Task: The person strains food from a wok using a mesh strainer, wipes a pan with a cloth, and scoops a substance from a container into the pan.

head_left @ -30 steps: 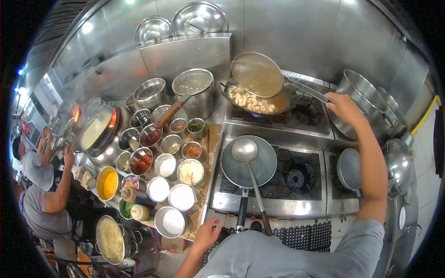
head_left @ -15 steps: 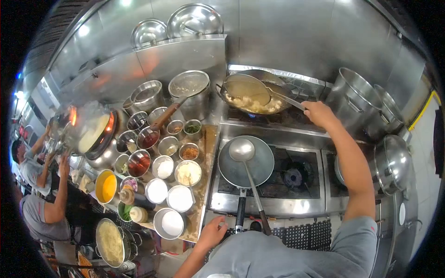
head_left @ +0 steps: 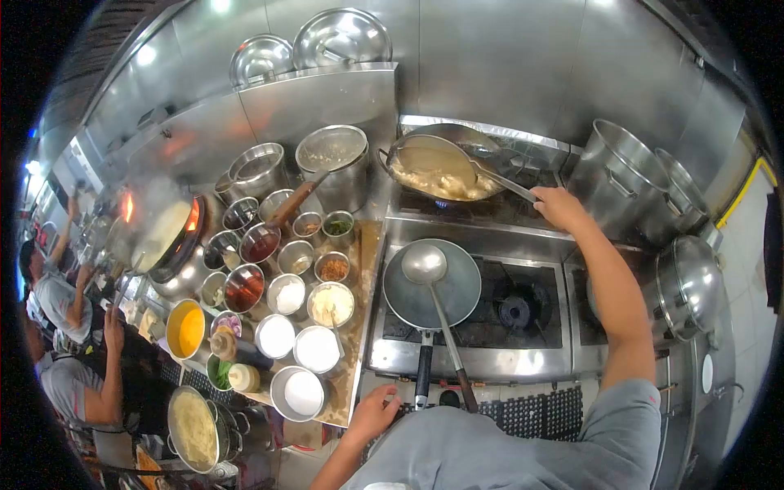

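My right hand [head_left: 558, 207] is closed round the handle of a wide mesh skimmer [head_left: 429, 163], whose round head rests in a wok [head_left: 500, 145]. Pale pieces of food [head_left: 453, 186] fry in bubbling oil there, with a blue flame under the wok. My left hand [head_left: 376, 411] hangs by the counter's front edge with its fingers loosely curled and a gap at the thumb; nothing shows in it. Just right of it are the black handle of a frying pan [head_left: 396, 296] and the wooden end of a ladle [head_left: 425, 263]. The ladle's bowl lies in the pan.
Left of the stove, a counter [head_left: 369, 269] carries several steel containers of sauces, powders and chopped ingredients. Tall pots [head_left: 616, 167] stand at the right. Another burner [head_left: 516, 312] is beside the pan. At far left, co-workers [head_left: 77, 388] stand near a steaming wok [head_left: 167, 245] with flames.
The skimmer head and my right hand have shifted very slightly, and the oil's foaming looks different. Co-workers at the left have moved their arms. My left hand stays in place.
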A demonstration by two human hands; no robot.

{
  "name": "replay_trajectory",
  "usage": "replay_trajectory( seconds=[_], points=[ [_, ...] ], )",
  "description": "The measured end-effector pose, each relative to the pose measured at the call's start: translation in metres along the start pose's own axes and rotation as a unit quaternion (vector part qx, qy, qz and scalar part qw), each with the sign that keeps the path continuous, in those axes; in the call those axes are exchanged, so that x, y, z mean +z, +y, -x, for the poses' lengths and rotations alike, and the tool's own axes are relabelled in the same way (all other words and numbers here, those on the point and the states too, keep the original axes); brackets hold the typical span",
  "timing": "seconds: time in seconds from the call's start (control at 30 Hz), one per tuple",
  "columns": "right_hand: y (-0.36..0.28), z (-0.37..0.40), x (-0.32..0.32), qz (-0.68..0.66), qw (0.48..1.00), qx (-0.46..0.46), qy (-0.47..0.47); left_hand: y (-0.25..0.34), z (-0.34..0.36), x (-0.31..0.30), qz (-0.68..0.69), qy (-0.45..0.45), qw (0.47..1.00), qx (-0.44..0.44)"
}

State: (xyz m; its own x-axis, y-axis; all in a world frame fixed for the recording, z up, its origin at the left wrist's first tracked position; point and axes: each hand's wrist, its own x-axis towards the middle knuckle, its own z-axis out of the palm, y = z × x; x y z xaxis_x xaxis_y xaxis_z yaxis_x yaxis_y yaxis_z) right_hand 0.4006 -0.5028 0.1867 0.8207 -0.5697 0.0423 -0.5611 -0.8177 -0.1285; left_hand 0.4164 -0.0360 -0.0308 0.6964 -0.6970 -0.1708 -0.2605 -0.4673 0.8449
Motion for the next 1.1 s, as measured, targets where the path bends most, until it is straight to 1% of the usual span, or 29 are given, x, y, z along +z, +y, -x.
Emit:
replay_trajectory(
  seconds=[0.03,0.1,0.13,0.17,0.23,0.27,0.3,0.37,0.43,0.5,0.53,0.57,0.6,0.63,0.7,0.77,0.83,0.87,0.9,0.97,1.0,1.07,1.1],
  points=[
    [0.0,0.0,-0.002,-0.002,1.0,-0.001,0.001,0.002,0.001,-0.001,-0.002,-0.002,1.0,-0.001],
    [0.012,-0.002,-0.006,0.017,0.998,-0.012,0.059,0.001,0.001,-0.004,-0.004,0.004,1.0,0.006],
    [0.023,-0.006,-0.007,0.005,0.996,-0.04,0.082,0.0,0.0,-0.005,-0.002,0.011,1.0,0.013],
    [0.032,-0.008,-0.009,0.006,0.996,-0.039,0.083,-0.004,-0.001,-0.005,-0.001,0.01,1.0,0.015],
    [0.033,-0.002,-0.024,-0.016,0.995,0.008,0.097,-0.014,0.0,-0.004,0.013,0.003,1.0,-0.002],
    [0.06,-0.016,-0.012,0.022,0.983,-0.07,0.169,-0.013,0.001,-0.004,0.014,0.003,1.0,-0.003],
    [0.061,-0.018,-0.016,0.022,0.983,-0.07,0.168,-0.008,0.003,-0.006,0.005,0.002,1.0,-0.012],
    [0.062,-0.019,-0.024,-0.023,0.992,0.017,0.123,-0.009,0.004,-0.005,-0.004,0.002,1.0,-0.02],
    [0.07,-0.027,-0.02,-0.017,0.991,0.011,0.135,-0.016,0.004,-0.001,-0.007,-0.004,1.0,-0.001],
    [0.074,-0.033,-0.015,-0.021,0.988,0.054,0.144,-0.014,0.004,0.001,-0.013,0.002,1.0,-0.002],
    [0.081,-0.04,-0.006,-0.021,0.988,0.053,0.146,-0.011,0.005,0.001,-0.018,0.007,1.0,-0.004],
    [0.09,-0.049,0.006,0.005,0.983,0.044,0.179,-0.012,0.004,0.001,-0.019,0.009,1.0,-0.004],
    [0.085,-0.049,0.006,0.032,0.976,0.035,0.212,-0.014,0.004,0.002,-0.013,0.01,1.0,-0.003],
    [0.08,-0.049,0.004,0.032,0.976,0.034,0.213,-0.014,0.003,0.001,-0.006,0.012,1.0,-0.002],
    [0.066,-0.045,0.003,-0.031,0.983,0.125,0.131,-0.01,0.004,-0.002,-0.004,0.009,1.0,-0.003],
    [0.076,-0.056,0.019,-0.028,0.982,0.121,0.142,-0.011,0.004,-0.002,-0.001,0.007,1.0,-0.005],
    [0.084,-0.066,0.032,-0.059,0.981,0.135,0.126,-0.016,0.006,-0.001,0.017,0.019,1.0,0.007],
    [0.087,-0.067,0.038,-0.09,0.979,0.136,0.125,-0.015,0.007,-0.002,0.017,0.021,1.0,0.005],
    [0.09,-0.068,0.042,-0.09,0.979,0.135,0.124,-0.013,0.008,-0.004,0.011,0.02,1.0,-0.004],
    [0.095,-0.071,0.051,-0.147,0.978,0.139,0.053,-0.013,0.011,-0.004,0.006,0.02,1.0,-0.014],
    [0.1,-0.074,0.057,-0.146,0.978,0.137,0.052,-0.013,0.011,-0.004,-0.003,0.03,0.999,-0.009],
    [0.11,-0.081,0.07,-0.288,0.943,0.157,-0.047,-0.016,0.012,-0.002,-0.01,0.042,0.999,-0.005],
    [0.108,-0.079,0.072,-0.288,0.944,0.156,-0.048,-0.019,0.012,-0.001,-0.008,0.044,0.999,-0.001]
  ],
)
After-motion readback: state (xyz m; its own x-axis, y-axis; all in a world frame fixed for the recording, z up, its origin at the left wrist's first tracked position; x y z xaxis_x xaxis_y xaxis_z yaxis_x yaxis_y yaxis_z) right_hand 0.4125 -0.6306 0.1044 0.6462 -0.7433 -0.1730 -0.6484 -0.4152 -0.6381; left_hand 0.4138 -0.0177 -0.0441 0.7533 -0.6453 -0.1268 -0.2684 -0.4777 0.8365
